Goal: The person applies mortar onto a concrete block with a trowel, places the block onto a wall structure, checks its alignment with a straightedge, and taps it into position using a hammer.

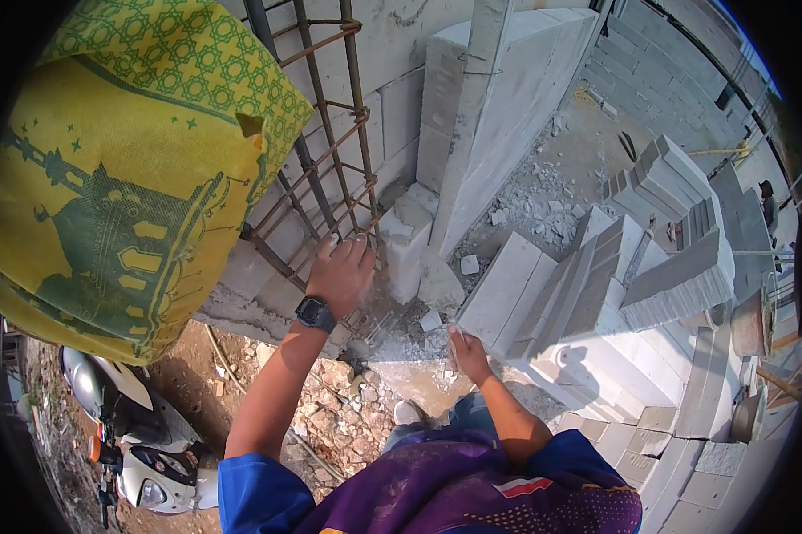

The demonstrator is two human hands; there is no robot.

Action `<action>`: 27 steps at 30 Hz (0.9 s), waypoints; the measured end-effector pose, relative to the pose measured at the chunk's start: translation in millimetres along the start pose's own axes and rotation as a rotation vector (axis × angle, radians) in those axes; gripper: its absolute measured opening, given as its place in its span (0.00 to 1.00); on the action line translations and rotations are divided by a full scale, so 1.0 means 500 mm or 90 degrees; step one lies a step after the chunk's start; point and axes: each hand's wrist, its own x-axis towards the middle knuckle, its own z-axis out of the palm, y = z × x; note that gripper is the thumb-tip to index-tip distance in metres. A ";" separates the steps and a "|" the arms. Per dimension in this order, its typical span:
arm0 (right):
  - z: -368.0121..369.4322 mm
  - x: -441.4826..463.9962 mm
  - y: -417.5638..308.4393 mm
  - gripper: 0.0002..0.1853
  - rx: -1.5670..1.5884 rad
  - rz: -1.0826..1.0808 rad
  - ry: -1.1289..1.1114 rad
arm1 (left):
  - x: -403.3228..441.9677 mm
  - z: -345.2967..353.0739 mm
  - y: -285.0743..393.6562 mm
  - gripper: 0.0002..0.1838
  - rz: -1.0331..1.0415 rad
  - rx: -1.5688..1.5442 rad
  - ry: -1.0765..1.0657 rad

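My left hand (340,274), with a dark watch on the wrist, is at the lower part of a rusty rebar cage (334,142). Its fingers are bent over the bars, and the fingertips are partly hidden. My right hand (472,356) is closed near the front end of a stack of pale lightweight blocks (499,289). A small greyish edge shows at its fingers, too little to name. Between the hands lie broken block chips (430,320) and grey dust. A short block piece (405,240) stands upright beside the cage.
A yellow-green printed sack (125,214) fills the upper left. Tall pale panels (526,98) and a metal post (472,133) rise behind my hands. More blocks (677,267) lie at right, with a bucket (750,327). Below are rubble (330,400) and a parked scooter (143,445). Someone (766,200) is far right.
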 end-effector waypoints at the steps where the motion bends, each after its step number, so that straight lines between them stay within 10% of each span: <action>1: 0.000 -0.029 -0.012 0.33 -0.011 -0.005 0.009 | -0.005 0.000 0.004 0.18 0.001 0.002 -0.015; 10: 0.048 -0.059 -0.299 0.29 -0.471 -0.347 0.183 | -0.010 0.006 0.004 0.15 0.011 -0.012 0.031; 27: 0.205 0.051 -0.433 0.37 -0.865 -0.089 0.143 | -0.009 0.027 -0.003 0.16 0.021 -0.033 0.051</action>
